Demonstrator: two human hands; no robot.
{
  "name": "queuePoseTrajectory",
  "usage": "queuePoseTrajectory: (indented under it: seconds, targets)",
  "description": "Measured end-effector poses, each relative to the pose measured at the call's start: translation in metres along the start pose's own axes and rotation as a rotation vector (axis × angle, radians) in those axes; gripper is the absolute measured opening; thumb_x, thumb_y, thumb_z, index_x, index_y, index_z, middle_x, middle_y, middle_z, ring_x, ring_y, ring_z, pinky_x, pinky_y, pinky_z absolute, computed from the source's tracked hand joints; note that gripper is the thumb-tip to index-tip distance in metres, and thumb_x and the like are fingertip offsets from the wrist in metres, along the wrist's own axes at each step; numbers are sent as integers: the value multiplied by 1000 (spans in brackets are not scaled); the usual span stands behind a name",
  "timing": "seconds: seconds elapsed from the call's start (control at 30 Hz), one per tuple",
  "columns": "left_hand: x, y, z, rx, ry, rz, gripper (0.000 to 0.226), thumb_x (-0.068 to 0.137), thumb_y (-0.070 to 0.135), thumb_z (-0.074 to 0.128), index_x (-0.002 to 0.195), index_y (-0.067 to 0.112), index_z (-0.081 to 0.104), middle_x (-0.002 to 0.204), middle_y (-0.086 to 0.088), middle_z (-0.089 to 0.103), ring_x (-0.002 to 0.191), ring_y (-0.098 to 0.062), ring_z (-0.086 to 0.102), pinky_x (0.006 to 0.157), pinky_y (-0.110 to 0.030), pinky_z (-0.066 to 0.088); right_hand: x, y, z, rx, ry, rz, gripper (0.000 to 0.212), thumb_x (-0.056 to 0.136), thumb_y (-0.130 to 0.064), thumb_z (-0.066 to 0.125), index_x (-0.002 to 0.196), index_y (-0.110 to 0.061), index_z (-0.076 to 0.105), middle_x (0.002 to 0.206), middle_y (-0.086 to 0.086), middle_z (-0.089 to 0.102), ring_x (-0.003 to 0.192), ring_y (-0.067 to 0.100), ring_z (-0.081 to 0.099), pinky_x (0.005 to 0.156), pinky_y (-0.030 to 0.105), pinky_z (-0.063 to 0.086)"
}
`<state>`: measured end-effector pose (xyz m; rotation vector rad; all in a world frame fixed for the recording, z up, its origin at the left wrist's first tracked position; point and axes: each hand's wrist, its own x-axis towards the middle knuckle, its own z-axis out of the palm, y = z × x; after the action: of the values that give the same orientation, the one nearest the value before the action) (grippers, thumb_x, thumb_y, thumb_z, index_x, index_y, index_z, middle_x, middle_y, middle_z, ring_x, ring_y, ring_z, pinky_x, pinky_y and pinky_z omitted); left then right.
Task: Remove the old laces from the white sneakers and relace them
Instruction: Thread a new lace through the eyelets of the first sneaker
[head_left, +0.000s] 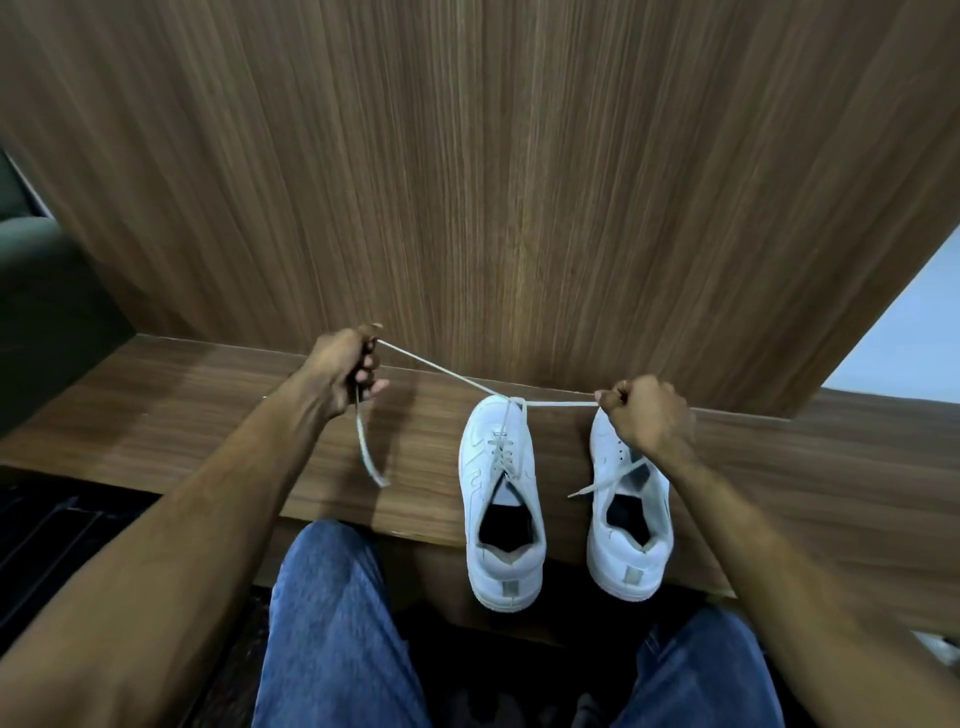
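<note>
We see two white low-top sneakers side by side on the wooden ledge, toes to the wall and heels hanging over the near edge. The left white sneaker (501, 499) is laced up its eyelets, and its pale flat lace (441, 370) crosses above the toe, both ends drawn taut outward. The right white sneaker (631, 525) sits unlaced, a loose lace end (602, 483) across its tongue.

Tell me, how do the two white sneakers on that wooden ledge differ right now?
The left sneaker has a lace crisscrossed through its eyelets; the right sneaker shows no lacing, only a loose lace end lying across it. The left sneaker's lace ends are pulled apart by the left hand and right hand; the right sneaker is partly covered by the right hand. Both are white, with heels toward the person.
</note>
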<state>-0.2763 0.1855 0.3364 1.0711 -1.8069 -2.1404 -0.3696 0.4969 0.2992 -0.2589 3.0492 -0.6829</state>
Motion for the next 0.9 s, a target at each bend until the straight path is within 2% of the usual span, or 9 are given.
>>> queuePoseTrajectory:
  seconds: [0.1,0.27,0.37,0.47,0.57,0.63,0.73,0.8,0.9]
  targets:
    - [10,-3,-7,-188,131,76,30,97,25,50,68,20,43,50,2,36,30,-9,35,43,-20,42,-3,4,8,-243,39,-66,32,96,-40,46,108,-19,67,112,12,65,103,37,61,83,39,46]
    - [26,-24,-13,-247,411,151,27,90,22,58,65,14,50,49,1,48,51,-17,50,56,-29,43,-8,13,15,-459,33,-158,29,97,-32,44,108,-13,62,112,12,66,102,34,63,76,35,43]
    - [38,-63,-12,138,523,146,18,81,30,64,81,12,63,79,-8,66,83,-24,61,82,-38,51,-12,13,19,-527,27,-214,27,94,-30,47,109,-13,61,114,7,64,106,28,61,79,34,45]
    - [26,-96,9,520,356,188,29,80,27,56,107,22,65,113,-11,65,109,-29,58,98,-42,46,-13,11,33,-593,-17,-400,32,91,-31,47,116,-17,61,125,2,56,121,22,49,102,39,35]
    - [2,-117,46,612,-98,322,33,87,-3,50,114,12,61,104,-2,61,102,-16,54,84,-22,46,-17,-7,48,-517,-109,-558,28,85,-28,48,106,-24,67,121,0,60,116,23,53,105,41,33]
    - [-6,-132,65,683,-308,372,36,82,-7,53,112,9,67,103,3,64,100,-12,57,80,-12,45,-24,-15,59,-423,-235,-564,22,79,-24,50,91,-23,68,109,3,66,107,27,58,101,40,37]
    - [-4,-142,69,770,-318,434,39,74,6,54,108,13,72,107,2,70,103,-14,63,95,-31,49,-33,-20,71,-221,-398,-427,10,76,-20,53,73,-21,63,95,8,70,97,32,62,84,34,45]
    - [-1,-146,64,785,-314,450,33,79,5,58,106,15,72,106,2,72,99,-14,66,94,-36,51,-35,-17,75,-99,-414,-339,14,77,-18,56,64,-20,60,87,7,70,89,30,64,68,28,43]
    - [-3,-147,58,824,-297,483,24,83,7,61,94,26,72,95,4,73,91,-13,68,86,-35,54,-36,-18,74,46,-405,-282,12,82,-21,61,71,-19,67,81,0,70,82,20,64,67,27,46]
